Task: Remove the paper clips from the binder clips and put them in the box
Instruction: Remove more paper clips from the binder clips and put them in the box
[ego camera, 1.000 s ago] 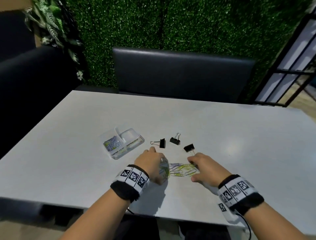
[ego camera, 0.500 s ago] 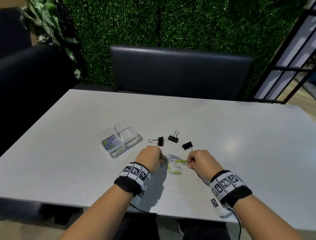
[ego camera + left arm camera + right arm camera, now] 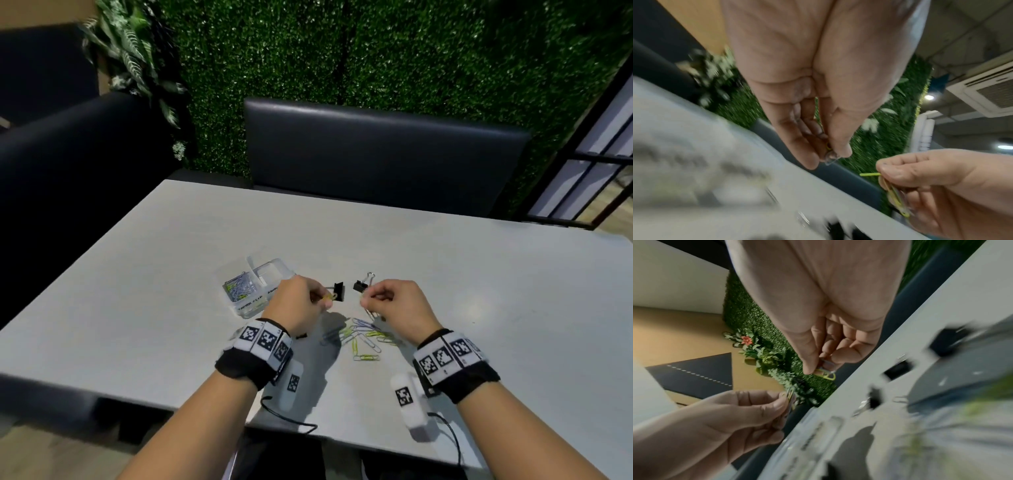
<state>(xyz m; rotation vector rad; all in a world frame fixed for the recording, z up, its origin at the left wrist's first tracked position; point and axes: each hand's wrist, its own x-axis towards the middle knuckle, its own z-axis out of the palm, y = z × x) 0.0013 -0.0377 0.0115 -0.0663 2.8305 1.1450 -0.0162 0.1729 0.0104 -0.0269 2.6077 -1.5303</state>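
Observation:
Both hands hover just above the white table, each pinching a small bunch of paper clips. My left hand (image 3: 320, 299) grips yellow and silver paper clips (image 3: 828, 147) right beside the box. My right hand (image 3: 368, 302) pinches its own paper clips (image 3: 826, 373), which dangle below the fingers. A pile of loose paper clips (image 3: 364, 341) lies on the table between my wrists. Two black binder clips (image 3: 339, 291) (image 3: 359, 285) sit beyond the fingertips. The clear plastic box (image 3: 274, 270), left of my left hand, holds several paper clips in one compartment.
The white table (image 3: 479, 291) stretches wide to the right and far side. A dark padded chair (image 3: 376, 154) stands behind it against a green hedge wall. Cables from the wrist cameras trail over the near table edge (image 3: 291, 425).
Both hands have lifted off the pile of loose clips and come up toward the binder clips, each carrying paper clips. The left hand has drawn closer to the box.

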